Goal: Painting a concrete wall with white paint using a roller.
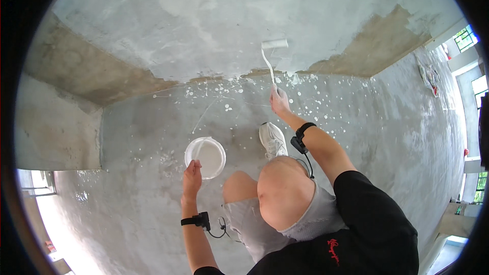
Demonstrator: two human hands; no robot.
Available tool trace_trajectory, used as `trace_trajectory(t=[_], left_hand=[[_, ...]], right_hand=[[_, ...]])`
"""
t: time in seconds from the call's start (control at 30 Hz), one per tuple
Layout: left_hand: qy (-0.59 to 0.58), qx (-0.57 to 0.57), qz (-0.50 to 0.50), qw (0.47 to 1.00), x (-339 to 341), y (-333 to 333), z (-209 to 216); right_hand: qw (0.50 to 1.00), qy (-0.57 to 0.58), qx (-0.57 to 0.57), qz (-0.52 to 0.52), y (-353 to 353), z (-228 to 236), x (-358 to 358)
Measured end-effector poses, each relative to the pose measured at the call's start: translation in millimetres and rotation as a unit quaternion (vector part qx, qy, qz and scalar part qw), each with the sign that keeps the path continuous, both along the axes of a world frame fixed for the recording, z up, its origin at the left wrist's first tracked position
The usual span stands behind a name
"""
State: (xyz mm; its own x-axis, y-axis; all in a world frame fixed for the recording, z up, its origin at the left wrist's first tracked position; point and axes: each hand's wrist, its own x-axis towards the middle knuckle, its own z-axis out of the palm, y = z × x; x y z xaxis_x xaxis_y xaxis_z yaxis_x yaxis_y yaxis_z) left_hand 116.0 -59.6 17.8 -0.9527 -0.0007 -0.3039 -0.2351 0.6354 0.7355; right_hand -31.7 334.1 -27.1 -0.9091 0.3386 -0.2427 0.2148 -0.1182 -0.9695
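Observation:
My right hand (279,101) is closed around the handle of a paint roller (275,44). Its white sleeve lies against the wall (204,25), a little above the bottom edge, and the bent white frame runs down to my fingers. Down at the left, a round white bucket (222,160) holds whitish liquid. At its near left rim my left hand (192,175) is closed, seemingly on the bucket's thin handle, which crosses over the opening. The wall is pale grey-white over most of its face, with bare brown patches low at both sides.
White splashes (227,107) dot the grey concrete floor (147,188) along the wall's foot. A pillar-like block (61,122) juts out at the left. My white shoe (273,140) and bent knees are between my arms. Windows (464,38) and some plastic sheeting (430,79) show at the right.

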Motion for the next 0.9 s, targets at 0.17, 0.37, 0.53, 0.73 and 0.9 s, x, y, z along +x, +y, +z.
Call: trace_trajectory(t=[0.17,0.37,0.53,0.73,0.9], left_hand=[[-0.012,0.004,0.004,1.0,0,-12,-20],[0.011,0.024,0.001,1.0,-7,0,-24],[0.024,0.008,-0.001,1.0,-2,-19,-29],[0.013,0.042,0.012,0.999,-6,-12,-17],[-0.01,0.016,0.006,1.0,-5,-12,-7]], right_hand=[[0.994,0.105,-0.005,0.043,-24,93,-29],[0.974,0.205,-0.086,0.041,-32,185,-74],[0.981,0.169,-0.071,0.063,-24,150,-51],[0.998,-0.007,-0.056,0.036,7,10,1],[0.984,-0.144,-0.1,0.0,13,-34,12]])
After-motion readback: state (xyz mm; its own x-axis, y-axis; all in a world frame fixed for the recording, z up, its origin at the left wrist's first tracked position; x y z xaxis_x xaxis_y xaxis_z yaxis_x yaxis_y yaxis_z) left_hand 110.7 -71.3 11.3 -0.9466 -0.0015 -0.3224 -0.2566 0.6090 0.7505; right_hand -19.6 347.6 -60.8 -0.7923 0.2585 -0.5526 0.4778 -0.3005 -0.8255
